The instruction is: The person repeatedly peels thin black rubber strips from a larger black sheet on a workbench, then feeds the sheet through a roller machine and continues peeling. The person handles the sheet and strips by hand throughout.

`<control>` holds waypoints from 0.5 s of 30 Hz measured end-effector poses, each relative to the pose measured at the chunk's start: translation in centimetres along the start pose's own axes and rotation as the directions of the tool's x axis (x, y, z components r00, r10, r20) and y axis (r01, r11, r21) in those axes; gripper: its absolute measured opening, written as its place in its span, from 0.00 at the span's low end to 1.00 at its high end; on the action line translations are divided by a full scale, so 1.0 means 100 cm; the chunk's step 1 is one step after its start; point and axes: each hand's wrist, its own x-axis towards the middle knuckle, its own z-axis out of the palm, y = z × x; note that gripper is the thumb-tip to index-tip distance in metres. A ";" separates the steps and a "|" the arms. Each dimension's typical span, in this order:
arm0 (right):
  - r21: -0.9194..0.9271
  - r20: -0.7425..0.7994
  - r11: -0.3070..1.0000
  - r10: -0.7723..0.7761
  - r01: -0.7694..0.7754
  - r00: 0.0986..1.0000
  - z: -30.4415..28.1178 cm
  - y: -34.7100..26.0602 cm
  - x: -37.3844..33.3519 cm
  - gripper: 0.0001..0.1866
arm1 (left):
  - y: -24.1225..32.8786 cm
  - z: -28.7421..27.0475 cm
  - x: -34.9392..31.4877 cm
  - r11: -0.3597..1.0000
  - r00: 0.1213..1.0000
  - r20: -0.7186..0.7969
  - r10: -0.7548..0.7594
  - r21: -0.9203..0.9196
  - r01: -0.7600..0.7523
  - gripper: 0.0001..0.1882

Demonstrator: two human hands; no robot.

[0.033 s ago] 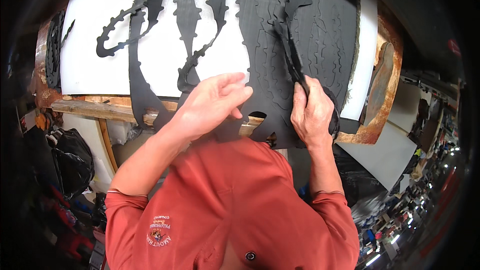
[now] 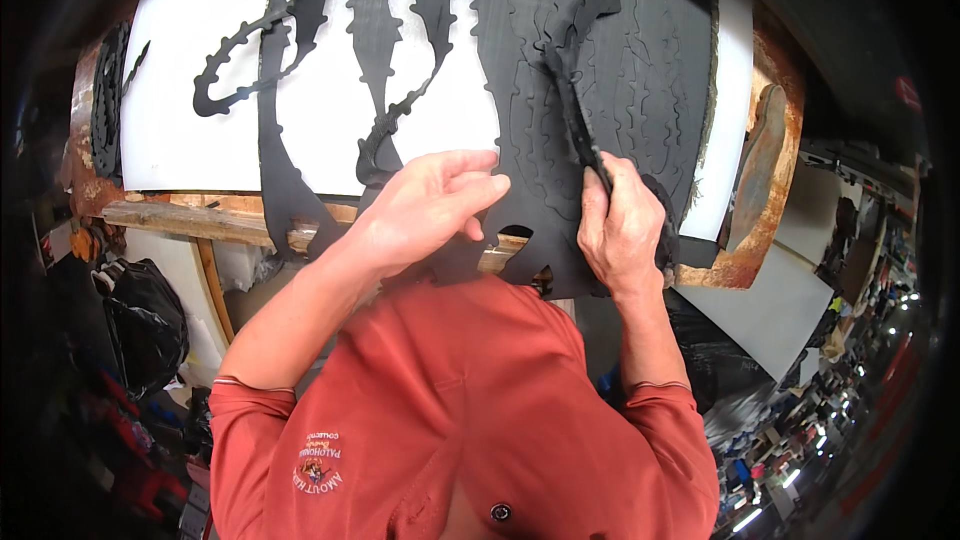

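Note:
My right hand (image 2: 622, 225) is closed around the lower end of a narrow black notched strip (image 2: 572, 90), which looks like rubber or foam sheet. The strip points away from me over a black sheet (image 2: 625, 70), its hooked far end turned right. My left hand (image 2: 440, 195) holds nothing, its fingers loosely stretched out toward the right, above the sheet's near part. Beyond the left hand, cut-out openings with notched edges show white underneath. A looped black offcut (image 2: 212, 90) hangs over the sheet's left side. More cut outlines run through the sheet around the held strip.
A white board (image 2: 180, 120) lies under the black sheet on a worn table with a wooden edge (image 2: 170, 217). Black cut pieces (image 2: 107, 105) are stacked at the far left. A grey-brown sole-shaped piece (image 2: 757, 165) lies on the right. Black plastic bags (image 2: 145, 315) stand below left.
My right hand has shifted very slightly left, and the strip's far end has tilted a little. My left hand has barely moved.

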 end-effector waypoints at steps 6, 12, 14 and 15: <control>0.038 0.094 0.994 -0.106 0.103 0.990 0.003 -0.012 -0.001 0.14 | 0.010 0.004 0.019 1.000 0.989 0.149 0.009 0.007 -0.010 0.12; 0.062 0.096 0.998 -0.016 0.010 0.995 0.009 -0.011 0.000 0.16 | 0.006 0.014 0.020 0.996 0.993 0.087 0.084 -0.051 -0.080 0.11; 0.101 0.079 0.994 0.025 -0.033 0.997 0.012 -0.010 0.000 0.14 | 0.002 0.017 0.020 0.994 0.994 0.027 0.105 -0.039 -0.104 0.10; 0.108 0.090 0.993 0.031 -0.041 0.995 0.013 -0.010 0.001 0.13 | 0.000 0.017 0.020 0.991 0.992 0.027 0.124 -0.056 -0.123 0.10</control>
